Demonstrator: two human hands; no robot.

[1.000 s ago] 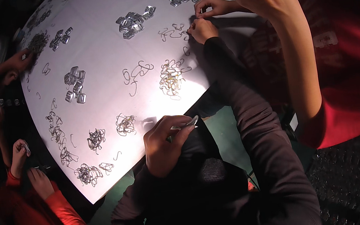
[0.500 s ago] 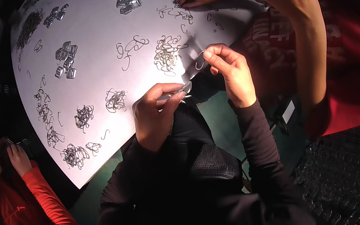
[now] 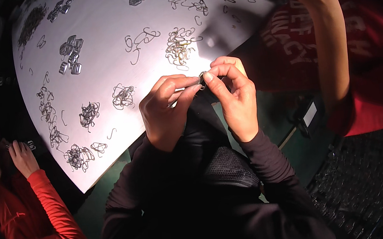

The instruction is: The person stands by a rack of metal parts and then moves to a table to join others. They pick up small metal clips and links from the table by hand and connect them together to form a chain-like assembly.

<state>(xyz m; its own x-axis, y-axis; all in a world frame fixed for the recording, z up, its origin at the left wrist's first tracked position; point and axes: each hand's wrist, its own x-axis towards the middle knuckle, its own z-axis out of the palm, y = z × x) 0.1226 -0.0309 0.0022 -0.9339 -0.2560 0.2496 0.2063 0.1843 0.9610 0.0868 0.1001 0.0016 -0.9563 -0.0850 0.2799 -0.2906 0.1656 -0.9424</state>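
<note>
My left hand [image 3: 165, 109] and my right hand [image 3: 233, 99] meet fingertip to fingertip at the near edge of a white table [image 3: 105, 39]. Between them they pinch a small metal clip [image 3: 202, 79]; most of it is hidden by my fingers. My left thumb and forefinger grip one end and my right thumb and forefinger grip the other. Whether a wire hook is also held I cannot tell. Just beyond my hands lies a tangled pile of thin wire hooks [image 3: 179, 48].
Several more wire-hook piles [image 3: 123, 96] and heaps of silver clips [image 3: 70, 55] are spread over the table. A co-worker in red reaches an arm [image 3: 320, 22] over the far right. Another red sleeve [image 3: 44, 204] and hand are at the left edge.
My right hand has come back from the far side of the table to my left hand at the near edge. Both hands now pinch the same small part.
</note>
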